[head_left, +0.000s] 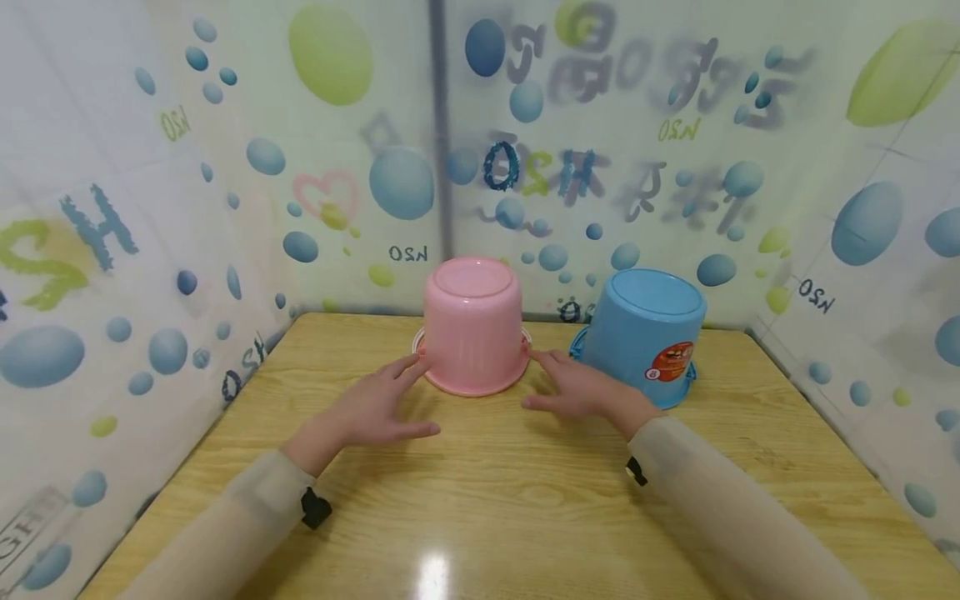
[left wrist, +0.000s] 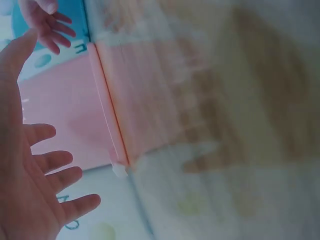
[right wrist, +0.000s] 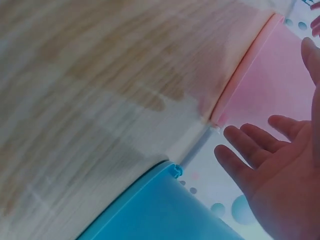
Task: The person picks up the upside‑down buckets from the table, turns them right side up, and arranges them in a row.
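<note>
Spread wide w/ L hand (head_left: 378, 408) & R hand (head_left: 581, 389), flanking upturned pink bucket (head_left: 472, 333); nr R, upturned blue bucket (head_left: 626, 342), same tbl (head_left: 480, 475).

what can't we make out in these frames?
Inside of the pink bucket: head view, hidden by its own upside-down walls.
Inside of the blue bucket: head view, same reason.
Blue bucket's near rim: head view, partly behind the right hand and wrist.
Small print on the red label: head view, too small.
Blue bucket's base: right wrist view, cut off by the bottom edge.
</note>
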Available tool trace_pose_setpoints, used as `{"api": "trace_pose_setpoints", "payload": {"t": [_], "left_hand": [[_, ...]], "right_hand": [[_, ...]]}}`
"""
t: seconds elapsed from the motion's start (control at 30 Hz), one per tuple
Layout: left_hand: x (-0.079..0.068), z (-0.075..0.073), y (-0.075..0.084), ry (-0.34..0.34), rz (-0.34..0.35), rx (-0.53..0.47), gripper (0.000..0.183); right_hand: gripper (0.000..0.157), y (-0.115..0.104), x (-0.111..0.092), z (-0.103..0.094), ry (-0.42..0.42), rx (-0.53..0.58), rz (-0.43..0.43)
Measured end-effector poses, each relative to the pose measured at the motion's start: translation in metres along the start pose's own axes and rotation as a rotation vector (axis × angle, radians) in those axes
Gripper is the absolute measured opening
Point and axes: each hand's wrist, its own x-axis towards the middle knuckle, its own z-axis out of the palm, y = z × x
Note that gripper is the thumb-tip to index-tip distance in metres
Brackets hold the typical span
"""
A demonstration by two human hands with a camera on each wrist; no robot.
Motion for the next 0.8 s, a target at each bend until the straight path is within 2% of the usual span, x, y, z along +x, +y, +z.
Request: {"api": "trace_pose_setpoints", "payload": {"t": [0.2, 0.47, 0.6, 0.8], "left_hand": [[0.01, -0.002, -0.017, -0.102, -0.159, -0.042, 0.117], [0.039, 0.001, -0.031, -0.206, -0.278, -0.061, 0.126], [0.051, 0.005, -0.036, -0.25, -0.313, -0.043, 0.127], [0.063, 0.008, -0.04, -0.269, -0.331, -0.055, 0.122]], "right_hand": [[0.103, 0.006, 0.019, 0.002, -0.031, 0.015, 0.062], [0.114, 0.018, 0.042, 0.002, -0.034, 0.083, 0.114], [0.116, 0.02, 0.05, 0.003, -0.031, 0.114, 0.105], [0.113, 0.022, 0.059, 0.003, -0.028, 0.106, 0.066]]}}
